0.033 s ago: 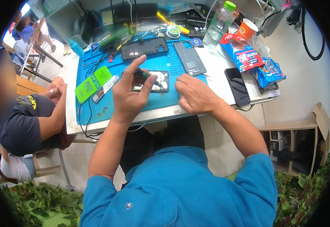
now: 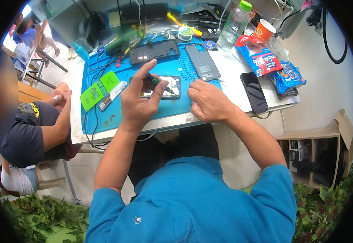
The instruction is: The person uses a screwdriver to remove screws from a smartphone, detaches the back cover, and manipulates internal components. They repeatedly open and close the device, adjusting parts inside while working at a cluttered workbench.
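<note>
My left hand [image 2: 139, 99] is closed round a dark green and black screwdriver [image 2: 153, 79], its tip slanting down to the right. Beneath it, an opened phone [image 2: 177, 84] lies on a blue work mat [image 2: 160, 112], its inner parts bare and partly covered by my fingers. My right hand [image 2: 209, 99] is curled up just right of that phone, at the mat's edge; whatever its fingers may pinch is hidden. Beyond the phone lie a black phone frame [image 2: 154, 52] and a grey back cover [image 2: 202, 62].
At the left lie a green box [image 2: 99, 94] and cables; a person [image 2: 30, 127] sits beside the table. To the right are a dark phone [image 2: 254, 94], snack packets [image 2: 259, 56], a plastic bottle [image 2: 231, 30] and a paper cup [image 2: 265, 30]. A solder spool [image 2: 185, 33] stands at the back.
</note>
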Tool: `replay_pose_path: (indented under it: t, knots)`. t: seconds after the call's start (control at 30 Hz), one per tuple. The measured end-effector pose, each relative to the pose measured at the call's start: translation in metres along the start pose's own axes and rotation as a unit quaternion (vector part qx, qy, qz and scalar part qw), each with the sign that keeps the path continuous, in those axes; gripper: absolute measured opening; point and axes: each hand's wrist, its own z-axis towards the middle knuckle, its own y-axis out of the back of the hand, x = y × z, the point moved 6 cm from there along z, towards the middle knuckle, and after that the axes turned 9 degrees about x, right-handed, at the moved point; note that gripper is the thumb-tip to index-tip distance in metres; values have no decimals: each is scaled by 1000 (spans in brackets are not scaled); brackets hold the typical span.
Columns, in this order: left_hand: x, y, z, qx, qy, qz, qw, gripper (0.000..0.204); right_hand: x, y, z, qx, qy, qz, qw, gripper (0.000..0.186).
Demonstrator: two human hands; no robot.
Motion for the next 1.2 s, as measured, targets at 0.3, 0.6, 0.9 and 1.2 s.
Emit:
replay_pose_path:
  t: [0.3, 0.6, 0.9, 1.2]
  knots:
    - [8, -3, 3, -30, 66, -122, 990, 58, 17, 8, -4, -176, -24, 65, 982, 17]
    - [5, 0, 4, -6, 47, -43, 998, 63, 9, 5, -18, -123, -95, 69, 985, 21]
    - [-2, -6, 6, 28, -3, 19, 999, 63, 15, -3, -11, -129, -85, 18, 988, 40]
    - [-35, -8, 34, 183, -88, 74, 976, 70, 15, -3, -12, -126, -98, 17, 987, 40]
